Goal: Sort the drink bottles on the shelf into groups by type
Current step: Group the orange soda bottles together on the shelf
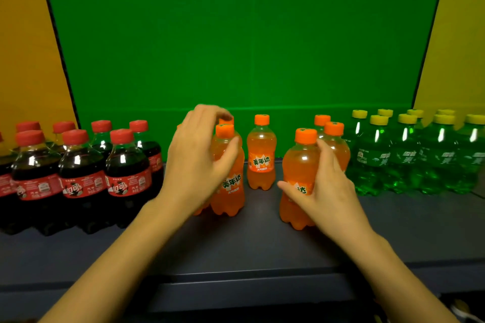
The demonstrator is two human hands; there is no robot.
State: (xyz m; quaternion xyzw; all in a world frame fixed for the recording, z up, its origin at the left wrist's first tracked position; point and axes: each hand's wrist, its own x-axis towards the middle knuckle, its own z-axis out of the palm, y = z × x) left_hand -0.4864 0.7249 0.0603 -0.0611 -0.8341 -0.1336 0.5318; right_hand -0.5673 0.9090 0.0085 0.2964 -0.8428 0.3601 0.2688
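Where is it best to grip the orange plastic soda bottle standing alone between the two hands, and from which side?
Probably around the labelled middle of the upright orange plastic soda bottle, coming from the front: it stands apart from the others, with free gaps on both sides.

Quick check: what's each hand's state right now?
Left hand: grips the left front orange bottle.
Right hand: grips the right front orange bottle.

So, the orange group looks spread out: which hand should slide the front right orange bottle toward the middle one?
Right. The right hand grips that front right orange bottle; the left hand holds the front left orange bottle.
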